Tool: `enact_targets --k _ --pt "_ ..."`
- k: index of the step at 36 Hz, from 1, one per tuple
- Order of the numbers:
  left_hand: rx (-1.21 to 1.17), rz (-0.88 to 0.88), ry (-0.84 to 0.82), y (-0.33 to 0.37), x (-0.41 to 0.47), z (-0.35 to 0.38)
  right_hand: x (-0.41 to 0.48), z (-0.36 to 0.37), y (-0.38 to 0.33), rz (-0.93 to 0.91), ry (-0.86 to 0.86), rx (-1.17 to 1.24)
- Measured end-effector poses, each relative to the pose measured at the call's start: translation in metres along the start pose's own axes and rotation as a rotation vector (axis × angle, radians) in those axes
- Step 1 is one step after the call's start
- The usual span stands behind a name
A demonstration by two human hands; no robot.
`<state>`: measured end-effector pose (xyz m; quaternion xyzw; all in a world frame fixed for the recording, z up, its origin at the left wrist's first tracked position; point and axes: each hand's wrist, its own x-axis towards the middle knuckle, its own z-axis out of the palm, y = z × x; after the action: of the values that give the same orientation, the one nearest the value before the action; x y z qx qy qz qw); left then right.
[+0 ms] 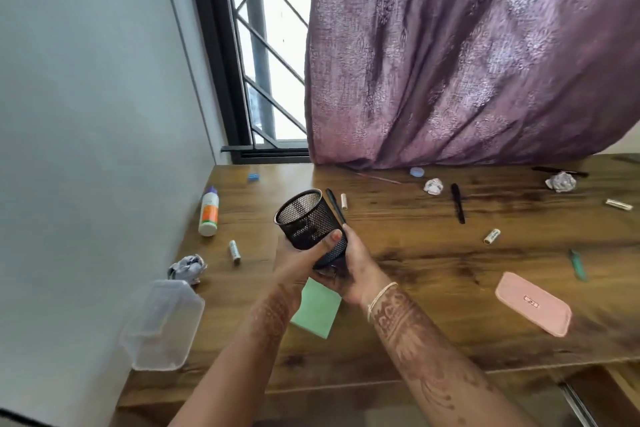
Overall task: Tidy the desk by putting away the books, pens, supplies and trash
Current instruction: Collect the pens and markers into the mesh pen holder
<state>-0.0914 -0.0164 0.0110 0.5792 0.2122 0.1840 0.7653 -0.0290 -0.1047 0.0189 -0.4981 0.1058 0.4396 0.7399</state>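
A black mesh pen cup (pixel 308 222) is held above the wooden desk (pixel 433 260), tilted so its open mouth faces 11 o'clock. The left hand (pixel 298 263) grips it from 7 o'clock, thumb pressed across the mesh wall and the other fingers curled round the far side. The right hand (pixel 349 270) cups the base from 4 o'clock. Its fingers are closed, and they seem to pinch the lower end of a black pen (pixel 335 206), though the cup hides the fingertips. The pen rises along the cup's side at 2 o'clock, outside the rim.

Taking the cup as the dial's centre:
- A green notepad (pixel 317 308) lies flat on the desk at 6 o'clock, partly under the wrists.
- A clear plastic box (pixel 161 326) sits at the desk edge at 8 o'clock, with a crumpled paper ball (pixel 185 269) just beyond it and a battery (pixel 234 251) near that.
- A white glue bottle (pixel 209 211) lies on its side at 9 o'clock.
- A blue sharpener (pixel 253 177) is at 11 o'clock.
- A second paper ball (pixel 433 186) and a black comb (pixel 458 203) are at 2 o'clock.
- Another battery (pixel 491 236) lies at 3 o'clock.
- A pink case (pixel 533 303) lies at 4 o'clock, well apart from the hands
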Motion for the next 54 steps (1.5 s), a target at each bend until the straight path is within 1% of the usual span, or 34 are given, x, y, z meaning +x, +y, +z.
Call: enact_targets --k 4,5,7,8,10,11,13,16,20,23,26,29,31,33,35,37,39,40,41,42,43,46,48,51,54 --pt "-0.011 0.019 0.043 -0.004 0.015 0.007 0.025 -0.010 -0.012 -0.027 0.023 -0.087" --pt "-0.012 0.023 0.057 -0.006 0.019 0.008 0.031 -0.012 -0.016 -0.053 0.054 -0.120" --pt "-0.005 0.023 0.097 -0.007 0.027 0.009 0.041 -0.018 -0.025 -0.186 0.182 -0.263" --pt "0.000 0.018 0.124 -0.007 0.031 0.009 0.047 -0.022 -0.029 -0.273 0.256 -0.383" --pt "0.009 0.014 0.176 -0.011 0.041 0.007 0.060 -0.031 -0.037 -0.442 0.378 -0.696" --pt "0.014 0.013 0.199 -0.013 0.045 0.006 0.068 -0.035 -0.040 -0.491 0.413 -0.854" --pt "0.027 0.004 0.241 -0.017 0.052 0.006 0.080 -0.041 -0.048 -0.529 0.456 -1.109" --pt "0.049 -0.004 0.309 -0.025 0.065 0.003 0.098 -0.045 -0.059 -0.562 0.459 -1.367" --pt "0.079 -0.014 0.373 -0.032 0.076 0.001 0.118 -0.043 -0.071 -0.644 0.392 -1.565" --pt "0.083 -0.008 0.385 -0.038 0.081 0.001 0.121 -0.039 -0.080 -0.701 0.368 -1.706" --pt "0.078 -0.009 0.404 -0.040 0.084 0.002 0.120 -0.039 -0.085 -0.715 0.361 -1.733" --pt "0.070 -0.011 0.422 -0.041 0.086 0.001 0.121 -0.043 -0.090 -0.701 0.347 -1.614" --pt "0.071 -0.011 0.425 -0.040 0.086 0.000 0.122 -0.043 -0.094 -0.700 0.336 -1.435" --pt "0.072 -0.013 0.425 -0.040 0.087 -0.002 0.123 -0.042 -0.098 -0.675 0.264 -1.192" --pt "0.074 -0.019 0.429 -0.039 0.087 -0.002 0.122 -0.039 -0.103 -0.592 0.135 -0.865" --pt "0.095 -0.030 0.430 -0.038 0.087 -0.002 0.118 -0.031 -0.110 -0.498 -0.030 -0.543" --pt "0.118 -0.043 0.421 -0.037 0.086 -0.001 0.107 -0.019 -0.117 -0.452 -0.179 -0.340" --pt "0.128 -0.047 0.419 -0.037 0.086 -0.001 0.103 -0.013 -0.120 -0.452 -0.233 -0.303" --pt "0.138 -0.049 0.417 -0.036 0.086 0.000 0.100 -0.008 -0.122 -0.452 -0.271 -0.301" --pt "0.144 -0.051 0.418 -0.036 0.086 0.000 0.096 -0.002 -0.124 -0.458 -0.304 -0.347" --pt "0.144 -0.053 0.420 -0.036 0.086 0.001 0.094 0.002 -0.126 -0.473 -0.327 -0.436" --pt "0.154 -0.054 0.418 -0.035 0.086 0.002 0.092 0.016 -0.127 -0.575 -0.357 -0.815" --pt "0.164 -0.046 0.414 -0.033 0.086 0.002 0.096 0.025 -0.126 -0.639 -0.362 -0.983" --pt "0.164 -0.023 0.430 -0.032 0.087 0.001 0.104 0.031 -0.123 -0.684 -0.364 -1.109" --pt "0.155 -0.008 0.446 -0.031 0.087 -0.001 0.109 0.034 -0.121 -0.707 -0.341 -1.159"
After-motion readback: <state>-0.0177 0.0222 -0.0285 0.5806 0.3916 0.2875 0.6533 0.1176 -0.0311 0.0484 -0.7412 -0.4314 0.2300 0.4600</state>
